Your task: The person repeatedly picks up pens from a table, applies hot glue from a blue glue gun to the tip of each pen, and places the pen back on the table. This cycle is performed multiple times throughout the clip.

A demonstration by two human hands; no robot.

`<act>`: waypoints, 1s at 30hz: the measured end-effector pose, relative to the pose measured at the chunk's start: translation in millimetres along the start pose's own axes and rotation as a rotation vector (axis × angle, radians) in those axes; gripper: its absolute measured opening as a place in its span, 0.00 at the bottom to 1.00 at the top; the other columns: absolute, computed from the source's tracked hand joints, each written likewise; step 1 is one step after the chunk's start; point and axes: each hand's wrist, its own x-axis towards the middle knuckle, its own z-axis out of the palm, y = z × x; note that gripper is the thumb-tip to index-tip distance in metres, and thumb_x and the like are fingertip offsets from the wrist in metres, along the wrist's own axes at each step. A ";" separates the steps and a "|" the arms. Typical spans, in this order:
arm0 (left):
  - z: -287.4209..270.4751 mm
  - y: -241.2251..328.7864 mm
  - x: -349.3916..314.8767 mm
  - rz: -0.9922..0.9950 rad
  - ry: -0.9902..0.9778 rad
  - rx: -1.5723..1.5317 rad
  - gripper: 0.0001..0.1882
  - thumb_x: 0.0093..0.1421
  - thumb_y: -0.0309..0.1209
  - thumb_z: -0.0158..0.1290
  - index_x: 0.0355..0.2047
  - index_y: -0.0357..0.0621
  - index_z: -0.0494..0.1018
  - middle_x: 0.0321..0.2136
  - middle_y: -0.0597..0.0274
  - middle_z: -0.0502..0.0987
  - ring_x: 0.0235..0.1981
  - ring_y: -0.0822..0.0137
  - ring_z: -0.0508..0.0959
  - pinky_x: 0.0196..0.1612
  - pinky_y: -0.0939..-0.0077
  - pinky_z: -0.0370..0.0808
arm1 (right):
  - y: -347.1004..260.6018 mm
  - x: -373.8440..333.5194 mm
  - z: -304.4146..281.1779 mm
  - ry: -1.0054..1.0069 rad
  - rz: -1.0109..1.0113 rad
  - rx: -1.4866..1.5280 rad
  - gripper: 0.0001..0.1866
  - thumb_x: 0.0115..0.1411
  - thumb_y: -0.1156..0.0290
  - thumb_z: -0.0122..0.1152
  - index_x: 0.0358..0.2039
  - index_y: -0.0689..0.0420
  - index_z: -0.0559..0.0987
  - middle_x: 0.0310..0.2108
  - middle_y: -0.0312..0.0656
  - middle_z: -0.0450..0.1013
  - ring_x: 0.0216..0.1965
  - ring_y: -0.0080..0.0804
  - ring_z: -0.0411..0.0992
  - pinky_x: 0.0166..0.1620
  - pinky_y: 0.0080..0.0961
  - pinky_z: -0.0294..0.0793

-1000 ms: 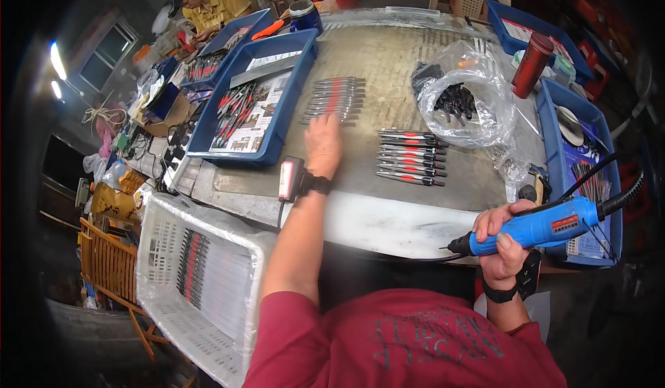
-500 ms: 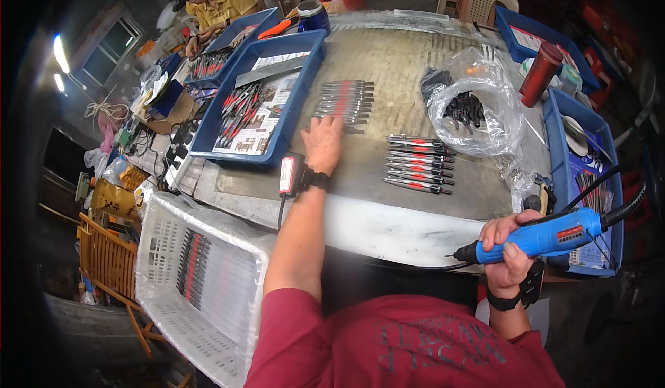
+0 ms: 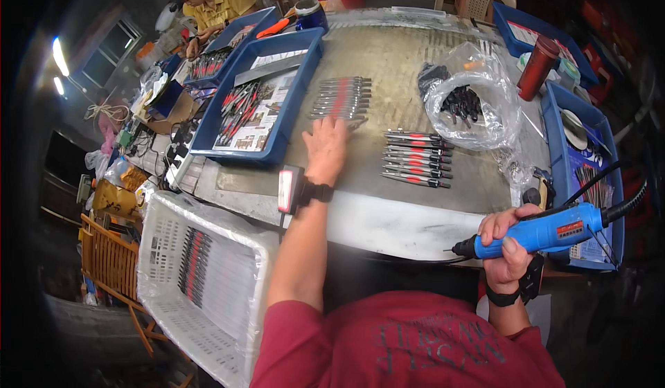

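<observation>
My left hand [image 3: 325, 147] reaches over the table with its fingers stretched out. Its fingertips are at the near end of a row of slim silver pen-like pieces with red middles [image 3: 339, 97], partly covering the nearest one. In my right hand [image 3: 508, 246] is a blue electric screwdriver [image 3: 544, 234], its black nose and thin bit pointing left over the table's front edge. Between the hands lies a second stack of pen-like pieces, black and silver with red grips [image 3: 417, 158]. Behind that stack, an open clear plastic bag [image 3: 495, 126] holds small black parts [image 3: 463, 105].
Left of the row stands a blue tray [image 3: 273, 156] with red-and-black pieces on newspaper. A plastic-lined white crate [image 3: 156, 249] sits low at left. Another blue tray [image 3: 554, 121] and a red cylinder [image 3: 538, 68] are at right. Across the table's far left sits a person in yellow [image 3: 225, 6].
My left hand stays by the silver row, its fingertips shifting slightly; the nearest piece there now lies closer to the others. The right hand holds the screwdriver almost still.
</observation>
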 end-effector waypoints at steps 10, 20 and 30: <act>-77.0 76.9 -116.5 -0.376 -0.562 -1.379 0.09 0.60 0.28 0.47 0.38 0.33 0.68 0.18 0.69 0.69 0.18 0.79 0.69 0.23 0.85 0.67 | 2.7 0.9 0.0 -0.058 0.038 0.014 0.29 0.47 0.74 0.58 0.50 0.48 0.60 0.28 0.38 0.64 0.27 0.32 0.64 0.33 0.27 0.63; -83.1 92.5 -182.8 -0.589 -0.880 -1.387 0.10 0.63 0.33 0.44 0.31 0.39 0.69 0.16 0.69 0.68 0.14 0.80 0.66 0.15 0.86 0.63 | 9.2 -0.9 8.2 -0.078 0.029 0.005 0.29 0.47 0.77 0.56 0.50 0.50 0.59 0.28 0.40 0.64 0.28 0.33 0.66 0.35 0.29 0.66; -70.7 95.0 -188.7 -0.792 -0.865 -1.600 0.11 0.62 0.32 0.45 0.28 0.37 0.70 0.16 0.65 0.70 0.13 0.77 0.68 0.15 0.84 0.66 | 20.0 -3.7 25.7 -0.097 0.038 -0.057 0.28 0.46 0.75 0.59 0.48 0.53 0.60 0.26 0.40 0.65 0.26 0.31 0.66 0.33 0.28 0.66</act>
